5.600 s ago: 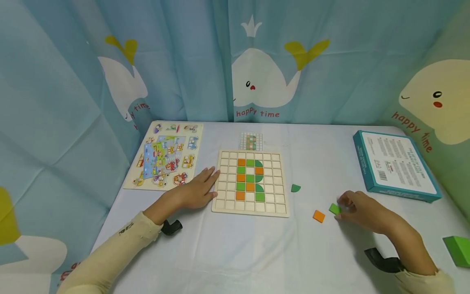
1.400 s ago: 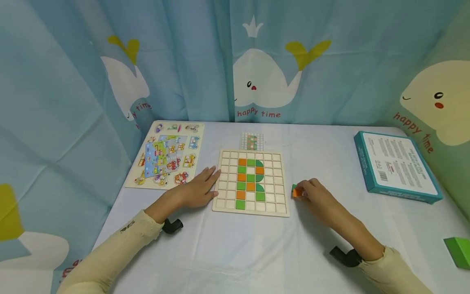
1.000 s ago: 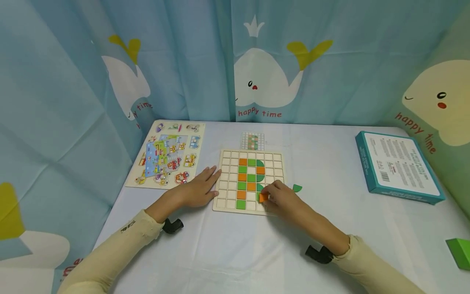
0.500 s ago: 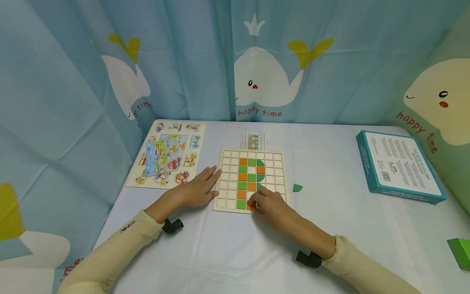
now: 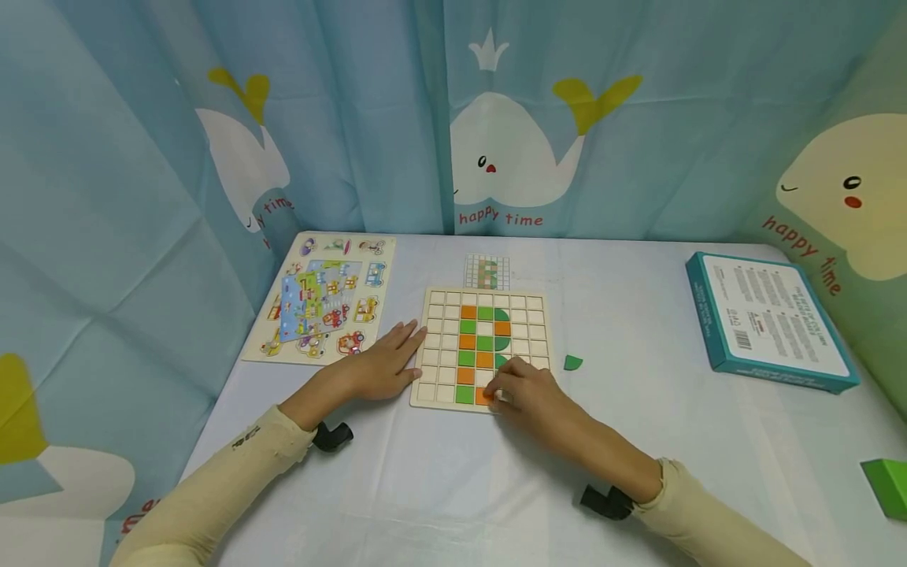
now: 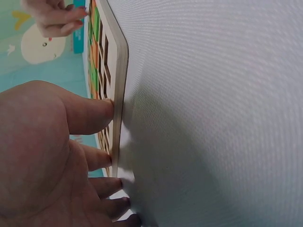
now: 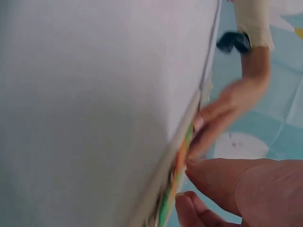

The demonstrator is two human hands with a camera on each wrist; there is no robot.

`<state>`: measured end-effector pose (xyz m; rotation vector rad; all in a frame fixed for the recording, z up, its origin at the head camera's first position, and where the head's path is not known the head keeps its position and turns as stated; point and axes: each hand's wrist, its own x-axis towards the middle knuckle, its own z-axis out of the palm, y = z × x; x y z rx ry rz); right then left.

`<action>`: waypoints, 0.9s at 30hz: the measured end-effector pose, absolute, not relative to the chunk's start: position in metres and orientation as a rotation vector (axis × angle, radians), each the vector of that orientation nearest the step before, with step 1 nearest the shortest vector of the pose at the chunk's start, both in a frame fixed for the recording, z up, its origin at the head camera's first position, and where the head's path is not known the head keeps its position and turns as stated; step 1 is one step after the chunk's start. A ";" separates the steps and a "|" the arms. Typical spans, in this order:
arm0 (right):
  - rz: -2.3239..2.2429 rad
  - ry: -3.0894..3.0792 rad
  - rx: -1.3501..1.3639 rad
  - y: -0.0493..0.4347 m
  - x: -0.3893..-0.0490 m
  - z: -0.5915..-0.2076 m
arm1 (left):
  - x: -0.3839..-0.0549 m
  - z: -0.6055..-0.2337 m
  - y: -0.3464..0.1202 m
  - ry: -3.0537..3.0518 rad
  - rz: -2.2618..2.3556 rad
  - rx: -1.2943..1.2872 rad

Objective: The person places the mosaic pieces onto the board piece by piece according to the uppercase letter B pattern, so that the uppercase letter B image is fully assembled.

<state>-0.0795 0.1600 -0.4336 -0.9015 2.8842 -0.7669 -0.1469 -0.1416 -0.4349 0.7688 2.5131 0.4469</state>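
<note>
In the head view, a light wooden grid board (image 5: 434, 346) holds orange and green square tiles and several dark green quarter-round tiles. An orange tile (image 5: 483, 396) lies flat in a cell of the lowest filled row, beside a green tile (image 5: 464, 394). My right hand (image 5: 531, 398) has its fingertips at this orange tile's right edge; in the right wrist view, thumb (image 7: 213, 182) and fingers stand apart close over the board. The hand covers cells at the board's lower right. My left hand (image 5: 383, 366) rests, fingers spread, against the board's left edge, its thumb (image 6: 90, 113) touching the rim.
One loose green quarter-round tile (image 5: 572, 362) lies right of the board. Behind it is a small pattern card (image 5: 487, 272). A picture puzzle board (image 5: 375, 307) stands back left, a teal box (image 5: 775, 323) at right. A green block (image 5: 886, 487) sits at the right edge.
My right hand placed a green tile in the lowest filled row, picked up the orange tile and brought it left into the cell beside it. It has since shifted slightly right. The left hand stays.
</note>
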 end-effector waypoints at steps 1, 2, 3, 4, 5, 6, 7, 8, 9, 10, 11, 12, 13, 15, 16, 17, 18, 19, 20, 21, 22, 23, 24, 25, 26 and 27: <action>-0.766 2.878 -0.860 0.165 -0.081 -0.430 | -0.147 -0.435 -0.142 2.513 0.448 0.767; -0.772 2.876 -0.826 0.171 -0.083 -0.427 | -0.147 -0.435 -0.141 2.512 0.448 0.764; -0.770 2.880 -0.784 0.178 -0.086 -0.424 | -0.147 -0.434 -0.141 2.511 0.449 0.759; -0.767 2.888 -0.742 0.186 -0.089 -0.421 | -0.147 -0.434 -0.141 2.510 0.449 0.754; -0.759 2.903 -0.701 0.193 -0.092 -0.418 | -0.147 -0.434 -0.141 2.510 0.448 0.750; -0.749 2.916 -0.658 0.201 -0.095 -0.415 | -0.147 -0.434 -0.141 2.509 0.447 0.746; -0.736 2.922 -0.613 0.210 -0.097 -0.412 | -0.147 -0.434 -0.141 2.509 0.445 0.742; -0.721 2.928 -0.573 0.217 -0.099 -0.409 | -0.147 -0.434 -0.141 2.509 0.442 0.739; -0.705 2.922 -0.522 0.225 -0.101 -0.407 | -0.147 -0.434 -0.141 2.510 0.437 0.740; -0.698 2.911 -0.478 0.231 -0.103 -0.406 | -0.147 -0.435 -0.141 2.511 0.434 0.741; -0.693 2.895 -0.434 0.236 -0.105 -0.405 | -0.147 -0.435 -0.141 2.512 0.435 0.742; -0.684 2.877 -0.396 0.241 -0.106 -0.406 | -0.147 -0.435 -0.142 2.513 0.434 0.742; -0.678 2.858 -0.358 0.245 -0.108 -0.407 | -0.147 -0.436 -0.142 2.514 0.436 0.743; -0.676 2.833 -0.302 0.250 -0.110 -0.411 | -0.147 -0.436 -0.142 2.514 0.443 0.746; -0.680 2.831 -0.292 0.251 -0.110 -0.414 | -0.147 -0.436 -0.142 2.513 0.447 0.746; -0.687 2.833 -0.293 0.252 -0.111 -0.417 | -0.147 -0.437 -0.142 2.512 0.450 0.747; -0.689 2.838 -0.296 0.253 -0.111 -0.420 | -0.147 -0.437 -0.142 2.512 0.449 0.749; -0.696 2.844 -0.304 0.253 -0.111 -0.423 | -0.147 -0.437 -0.141 2.512 0.448 0.750; -0.700 2.854 -0.318 0.252 -0.111 -0.426 | -0.147 -0.437 -0.141 2.512 0.446 0.751; -0.703 2.863 -0.329 0.252 -0.112 -0.427 | -0.147 -0.437 -0.142 2.514 0.443 0.751; -0.706 2.874 -0.337 0.252 -0.112 -0.429 | -0.147 -0.437 -0.142 2.514 0.443 0.752; -0.708 2.882 -0.339 0.251 -0.112 -0.430 | -0.147 -0.437 -0.142 2.514 0.445 0.752; -0.706 2.890 -0.338 0.251 -0.112 -0.431 | -0.147 -0.437 -0.142 2.515 0.444 0.753; -0.703 2.897 -0.334 0.250 -0.112 -0.432 | -0.147 -0.436 -0.142 2.515 0.444 0.753; -0.700 2.901 -0.326 0.250 -0.112 -0.432 | -0.147 -0.436 -0.142 2.516 0.443 0.753; -0.698 2.905 -0.319 0.249 -0.113 -0.433 | -0.147 -0.435 -0.141 2.517 0.443 0.753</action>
